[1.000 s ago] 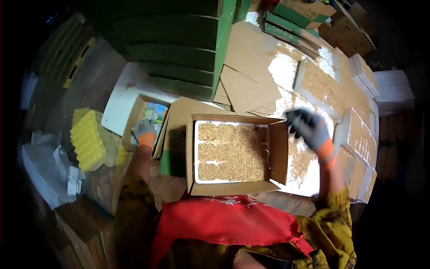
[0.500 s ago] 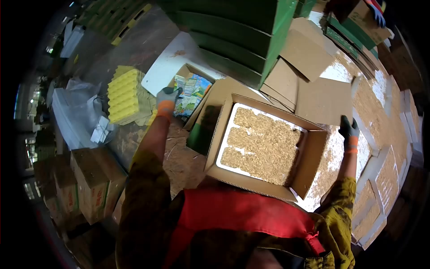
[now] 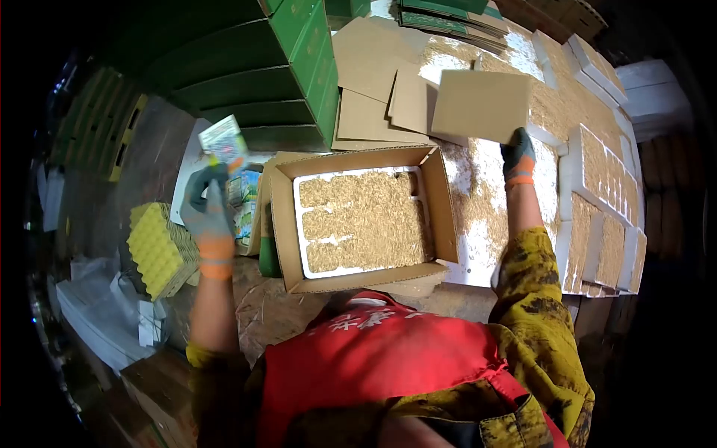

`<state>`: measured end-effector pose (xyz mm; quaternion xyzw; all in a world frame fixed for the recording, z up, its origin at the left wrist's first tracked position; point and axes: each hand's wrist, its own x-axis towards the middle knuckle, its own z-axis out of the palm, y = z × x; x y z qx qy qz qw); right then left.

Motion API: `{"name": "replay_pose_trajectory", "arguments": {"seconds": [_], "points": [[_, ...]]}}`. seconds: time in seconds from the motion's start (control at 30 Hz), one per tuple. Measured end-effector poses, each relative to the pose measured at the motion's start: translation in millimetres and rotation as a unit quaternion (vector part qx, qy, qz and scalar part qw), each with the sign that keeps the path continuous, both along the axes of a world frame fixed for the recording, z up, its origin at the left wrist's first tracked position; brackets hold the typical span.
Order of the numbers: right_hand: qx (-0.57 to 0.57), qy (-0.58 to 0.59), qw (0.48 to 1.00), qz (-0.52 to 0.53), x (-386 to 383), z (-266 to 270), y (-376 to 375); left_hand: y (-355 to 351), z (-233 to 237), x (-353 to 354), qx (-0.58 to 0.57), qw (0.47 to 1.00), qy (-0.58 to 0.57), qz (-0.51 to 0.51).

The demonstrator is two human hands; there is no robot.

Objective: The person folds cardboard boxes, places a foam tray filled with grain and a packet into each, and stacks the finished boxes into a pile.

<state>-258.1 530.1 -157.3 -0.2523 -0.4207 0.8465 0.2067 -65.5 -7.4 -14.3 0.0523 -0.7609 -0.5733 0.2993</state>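
My left hand [image 3: 208, 205], in a grey glove with an orange cuff, is closed on a small printed packet [image 3: 222, 140], raised above a small carton of colourful packets [image 3: 245, 196]. My right hand [image 3: 517, 155], gloved alike, grips the lower right corner of a flat cardboard sheet [image 3: 482, 103], holding it up. Between my hands stands an open cardboard box [image 3: 444, 216]. Inside it, a white foam tray [image 3: 305, 257] is filled with light brown, shaving-like bits [image 3: 366, 220].
Stacked green boxes [image 3: 310, 67] rise at the back left, with loose cardboard sheets [image 3: 366, 116] beside them. To the right are several white trays [image 3: 597, 160] of brown bits. Yellow egg-crate pads [image 3: 157, 250] and plastic wrap [image 3: 104, 306] lie at left.
The left hand has come up from the packet carton with a packet in it. My right hand has lifted a cardboard sheet. The whole view has shifted, with the box now further left.
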Motion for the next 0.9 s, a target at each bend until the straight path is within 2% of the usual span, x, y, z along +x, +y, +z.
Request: {"name": "replay_pose_trajectory", "arguments": {"seconds": [0.03, 0.07, 0.1, 0.13, 0.17, 0.2, 0.27, 0.33, 0.37, 0.4, 0.43, 0.47, 0.5, 0.53, 0.57, 0.6, 0.67, 0.73, 0.8, 0.83, 0.87, 0.9], "points": [[0.048, 0.044, 0.998, 0.017, 22, 33, -5, 22, 16, 11, -0.031, 0.995, 0.055, -0.078], [0.124, 0.080, 0.988, 0.042, 36, 47, 2, 37, 37, 18, -0.245, 0.959, 0.025, -0.139], [0.119, 0.076, 0.990, 0.017, 60, 90, -20, 58, 48, 21, -0.435, 0.879, -0.093, -0.171], [0.149, 0.092, 0.984, 0.025, 79, 113, -29, 80, 59, 25, -0.609, 0.745, -0.157, -0.221], [0.156, 0.102, 0.982, 0.015, 97, 135, -44, 84, 33, 36, -0.638, 0.730, -0.054, -0.239], [0.186, 0.098, 0.976, 0.064, 117, 158, -62, 86, 25, 40, -0.634, 0.698, -0.156, -0.295], [0.278, 0.100, 0.952, 0.086, 159, 188, -113, 73, 4, 48, -0.546, 0.806, -0.044, -0.226], [0.357, 0.095, 0.917, 0.152, 197, 194, -148, 63, -3, 51, -0.339, 0.935, -0.035, -0.100], [0.384, 0.073, 0.901, 0.191, 213, 184, -158, 61, -7, 54, -0.222, 0.974, -0.032, -0.032], [0.410, 0.051, 0.881, 0.230, 224, 170, -163, 61, -19, 54, -0.045, 0.997, -0.031, -0.063], [0.572, 0.058, 0.776, 0.259, 231, 162, -164, 64, -34, 55, 0.132, 0.987, -0.029, -0.091], [0.712, 0.064, 0.642, 0.279, 234, 159, -166, 68, -40, 54, 0.305, 0.945, -0.025, -0.117], [0.763, 0.014, 0.562, 0.321, 233, 162, -166, 70, -43, 49, 0.194, 0.971, -0.065, -0.121], [0.804, -0.037, 0.474, 0.357, 231, 165, -165, 65, -41, 50, 0.014, 0.980, -0.168, -0.108], [0.834, -0.089, 0.381, 0.389, 229, 170, -167, 66, -48, 51, -0.032, 0.980, -0.167, -0.103], [0.837, -0.083, 0.361, 0.403, 225, 176, -175, 69, -55, 51, -0.078, 0.978, -0.165, -0.098], [0.840, -0.071, 0.323, 0.431, 215, 185, -204, 67, -58, 47, -0.079, 0.977, -0.171, -0.099], [0.810, 0.138, 0.396, 0.410, 204, 172, -229, 67, -61, 46, -0.092, 0.977, -0.171, -0.092], [0.812, 0.095, 0.314, 0.483, 199, 171, -263, 66, -62, 46, -0.119, 0.976, -0.163, -0.079], [0.822, 0.035, 0.230, 0.521, 195, 156, -275, 64, -60, 46, -0.101, 0.976, -0.173, -0.091], [0.820, 0.023, 0.208, 0.533, 194, 146, -280, 61, -58, 46, -0.082, 0.974, -0.183, -0.103], [0.813, 0.017, 0.208, 0.544, 190, 140, -280, 59, -57, 46, -0.062, 0.972, -0.194, -0.115]]}}
